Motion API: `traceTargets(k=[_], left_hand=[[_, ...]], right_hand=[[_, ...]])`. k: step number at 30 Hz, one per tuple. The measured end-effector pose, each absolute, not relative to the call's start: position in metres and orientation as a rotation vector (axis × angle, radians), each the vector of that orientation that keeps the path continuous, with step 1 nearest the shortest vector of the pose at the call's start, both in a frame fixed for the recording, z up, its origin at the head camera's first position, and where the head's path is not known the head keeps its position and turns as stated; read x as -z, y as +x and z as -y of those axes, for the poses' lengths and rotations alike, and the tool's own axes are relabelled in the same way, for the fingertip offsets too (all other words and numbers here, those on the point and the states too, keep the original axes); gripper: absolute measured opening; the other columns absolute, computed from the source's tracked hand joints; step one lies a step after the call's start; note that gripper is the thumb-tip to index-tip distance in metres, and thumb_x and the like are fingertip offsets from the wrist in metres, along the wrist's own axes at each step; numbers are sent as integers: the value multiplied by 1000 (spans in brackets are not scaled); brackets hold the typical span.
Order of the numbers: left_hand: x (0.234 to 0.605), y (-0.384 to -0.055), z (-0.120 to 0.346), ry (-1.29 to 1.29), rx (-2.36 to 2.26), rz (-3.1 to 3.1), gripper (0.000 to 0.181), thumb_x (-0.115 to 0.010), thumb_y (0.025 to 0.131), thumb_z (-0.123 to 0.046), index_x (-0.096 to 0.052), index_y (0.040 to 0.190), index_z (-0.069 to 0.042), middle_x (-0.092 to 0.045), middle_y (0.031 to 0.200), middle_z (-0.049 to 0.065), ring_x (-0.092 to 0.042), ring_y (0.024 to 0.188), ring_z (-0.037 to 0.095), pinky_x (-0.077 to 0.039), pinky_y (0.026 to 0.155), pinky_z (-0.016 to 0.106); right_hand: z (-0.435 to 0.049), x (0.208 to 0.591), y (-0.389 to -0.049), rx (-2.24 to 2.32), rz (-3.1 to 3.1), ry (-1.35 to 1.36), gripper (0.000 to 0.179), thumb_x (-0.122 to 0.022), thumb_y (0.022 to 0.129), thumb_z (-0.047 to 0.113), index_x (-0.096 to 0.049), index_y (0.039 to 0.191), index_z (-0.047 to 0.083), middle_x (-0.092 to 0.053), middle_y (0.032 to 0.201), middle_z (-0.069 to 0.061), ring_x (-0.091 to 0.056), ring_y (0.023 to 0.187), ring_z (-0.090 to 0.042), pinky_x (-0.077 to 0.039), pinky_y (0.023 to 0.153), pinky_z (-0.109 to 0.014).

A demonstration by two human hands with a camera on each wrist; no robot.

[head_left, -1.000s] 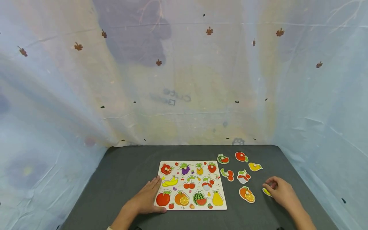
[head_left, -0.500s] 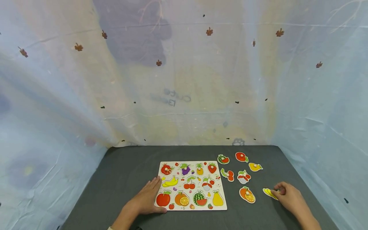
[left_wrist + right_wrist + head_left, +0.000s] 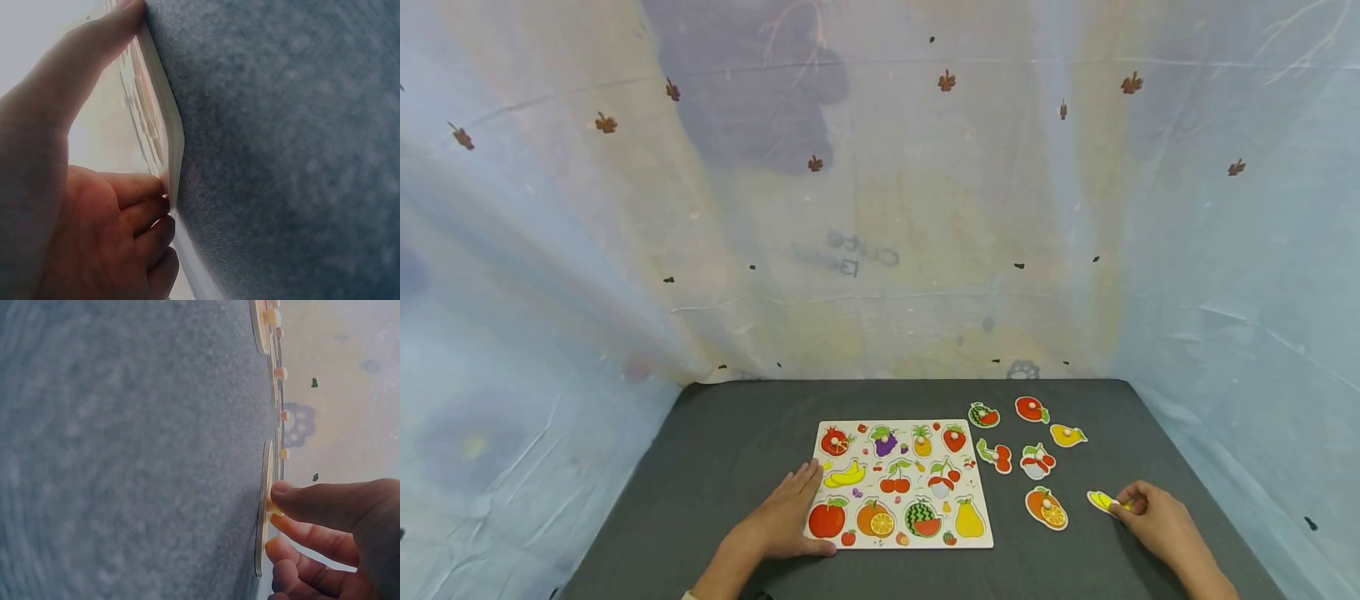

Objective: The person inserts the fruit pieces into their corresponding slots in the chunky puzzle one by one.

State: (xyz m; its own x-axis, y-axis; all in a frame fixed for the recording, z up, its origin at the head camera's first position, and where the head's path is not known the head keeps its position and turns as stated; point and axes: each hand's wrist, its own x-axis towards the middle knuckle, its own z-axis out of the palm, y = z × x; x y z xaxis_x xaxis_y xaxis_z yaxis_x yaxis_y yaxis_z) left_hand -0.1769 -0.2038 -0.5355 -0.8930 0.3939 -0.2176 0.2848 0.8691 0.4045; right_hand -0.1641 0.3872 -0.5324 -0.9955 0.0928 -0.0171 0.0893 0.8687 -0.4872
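My left hand [image 3: 782,517] lies against the lower left corner of a white fruit puzzle board [image 3: 898,500]. Its fingers reach along the left edge and its thumb touches the near edge, also in the left wrist view. On the right, my right hand [image 3: 1161,521] pinches the small knob of a yellow banana puzzle piece [image 3: 1099,500] between thumb and index finger. The right wrist view has this piece [image 3: 264,519] edge-on, close to the dark cloth, the other fingers loosely bent beside it. Part of the banana is hidden under the fingertips.
Several knobbed pieces lie right of the board: an orange [image 3: 1047,508], two cherry pieces [image 3: 1002,459] [image 3: 1037,461], a watermelon [image 3: 984,415], a red fruit [image 3: 1032,409] and a pear [image 3: 1068,435]. The dark table [image 3: 737,433] is enclosed by patterned curtains [image 3: 880,208].
My right hand has drawn back slightly to the right, uncovering more of the banana piece, then settled with thumb and finger on its knob. The left hand and board have stayed put.
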Motion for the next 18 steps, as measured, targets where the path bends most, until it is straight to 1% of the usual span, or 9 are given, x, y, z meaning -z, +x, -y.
traceTargets(k=[8,18], left_hand=[[534,-176,202,509,-537,-2742,128,-92,76,-61,-29,165,6,-26,175,22,-25,162,40,-20,131,59],[532,-176,201,474,-530,-2743,128,-93,75,-59,-30,166,5,-27,175,20,-25,162,39,-20,132,58]], right_hand=[[-385,535,-167,-796,3014,-156,19,-80,94,18,-69,93,3,-63,81,-1,-55,71,-17,-45,62,-37],[-369,532,-177,-747,2948,-63,16,-80,95,19,-72,93,5,-62,79,1,-54,71,-15,-43,64,-36]])
